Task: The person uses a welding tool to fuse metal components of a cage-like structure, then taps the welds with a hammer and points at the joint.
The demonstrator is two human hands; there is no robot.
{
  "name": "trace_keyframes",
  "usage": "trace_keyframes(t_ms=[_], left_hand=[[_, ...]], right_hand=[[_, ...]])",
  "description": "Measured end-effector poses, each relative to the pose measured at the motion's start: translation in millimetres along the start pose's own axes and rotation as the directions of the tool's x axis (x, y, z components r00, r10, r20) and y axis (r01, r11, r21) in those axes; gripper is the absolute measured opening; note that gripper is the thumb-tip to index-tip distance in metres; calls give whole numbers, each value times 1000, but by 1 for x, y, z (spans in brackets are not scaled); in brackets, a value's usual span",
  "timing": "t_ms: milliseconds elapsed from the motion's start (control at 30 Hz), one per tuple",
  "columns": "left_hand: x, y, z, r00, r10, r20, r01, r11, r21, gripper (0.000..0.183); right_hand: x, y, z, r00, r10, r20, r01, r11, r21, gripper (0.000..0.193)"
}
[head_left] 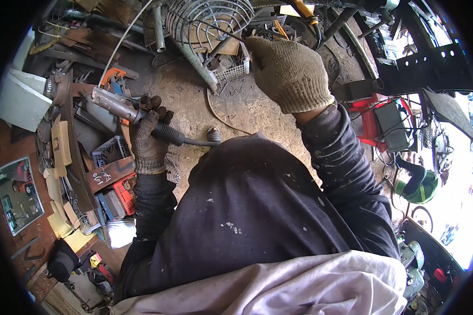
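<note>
My left hand (150, 139), in a knitted work glove with dark fingertips, is closed around a welding electrode holder (123, 108). Its black ribbed grip leads into a cable (199, 142) running toward my lap. A long thin pale welding rod (120, 43) sticks up from the holder's head. My right hand (290, 73), gloved alike, makes a fist farther forward. From its knuckles a thin dark rod (218, 28) reaches left across a round metal wire frame (210, 18); the gripped end is hidden in the glove.
A white plastic basket (233, 72) and a metal pipe leg (199, 68) stand below the wire frame. An orange clamp (113, 76), crates and scrap crowd the left. On the right is a red plastic stool (370, 118). A cable (215, 113) crosses the floor near my sandalled foot (213, 134).
</note>
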State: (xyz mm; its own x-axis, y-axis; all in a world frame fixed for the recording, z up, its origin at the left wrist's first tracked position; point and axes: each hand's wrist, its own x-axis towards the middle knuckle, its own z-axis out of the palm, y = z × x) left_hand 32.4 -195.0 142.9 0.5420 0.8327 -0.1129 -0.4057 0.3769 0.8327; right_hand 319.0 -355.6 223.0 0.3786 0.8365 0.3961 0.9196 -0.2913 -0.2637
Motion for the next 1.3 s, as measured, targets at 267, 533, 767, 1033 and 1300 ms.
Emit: trace_keyframes(t_ms=[267, 533, 767, 1033, 1300], left_hand=[[2, 0, -1, 1000, 4, -3, -4, 1000, 11, 48], [0, 3, 8, 999, -9, -53, 12, 999, 48, 50], [0, 1, -3, 1000, 10, -7, -9, 1000, 23, 49], [-4, 4, -1, 999, -3, -38, 5, 998, 68, 44], [-8, 14, -40, 997, 39, -68, -33, 996, 84, 43]], right_hand=[[0, -2, 0, 1000, 11, -16, -11, 1000, 17, 28], [-1, 1, 7, 991, -45, -123, 43, 999, -20, 17], [0, 1, 7, 992, -47, -113, 46, 999, -7, 17], [1, -3, -1, 998, 54, 23, -53, 998, -33, 33], [2, -12, -12, 998, 61, 34, -60, 998, -14, 26]])
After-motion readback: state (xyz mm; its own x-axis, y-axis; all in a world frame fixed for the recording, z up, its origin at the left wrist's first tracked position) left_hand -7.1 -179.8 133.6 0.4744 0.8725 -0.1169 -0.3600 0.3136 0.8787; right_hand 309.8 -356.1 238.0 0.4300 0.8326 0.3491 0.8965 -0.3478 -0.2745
